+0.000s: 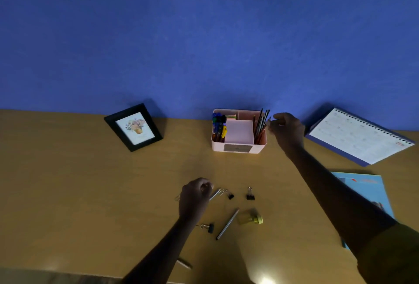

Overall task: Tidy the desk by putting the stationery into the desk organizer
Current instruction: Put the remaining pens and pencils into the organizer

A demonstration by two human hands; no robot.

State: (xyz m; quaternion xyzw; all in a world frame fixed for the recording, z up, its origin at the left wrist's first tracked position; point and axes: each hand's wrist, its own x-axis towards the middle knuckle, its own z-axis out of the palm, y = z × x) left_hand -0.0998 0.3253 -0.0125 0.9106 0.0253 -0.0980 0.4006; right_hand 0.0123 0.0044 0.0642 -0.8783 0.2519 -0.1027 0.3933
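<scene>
- A picture frame (133,127) leans against the wall at the far left of the counter (68,181).
- The left hand (195,195) hovers low with its fingers curled tight, just above some thin metal clips (218,192). Whether it is pinching one I cannot tell.
- Loose stationery lies around that hand: binder clips (250,195) just to its right and another nearer the body, a grey pen (227,224), and a small yellow item (252,219) too blurred to name.
- The pen's long axis runs from near-left to far-right, roughly aimed at the pink organizer (239,146). It lies close to the left hand and well apart from the right, so I judge the left the natural one to take it.
- The organizer stands by the wall, beyond and to the right of the loose items, with pencils (260,125) upright in its right compartment.
- The right hand (286,129) is at the pencil tops, thumb and fingers close. Grasping or released, I cannot tell.
- A calendar (360,136) and a blue booklet (367,188) sit far right.
</scene>
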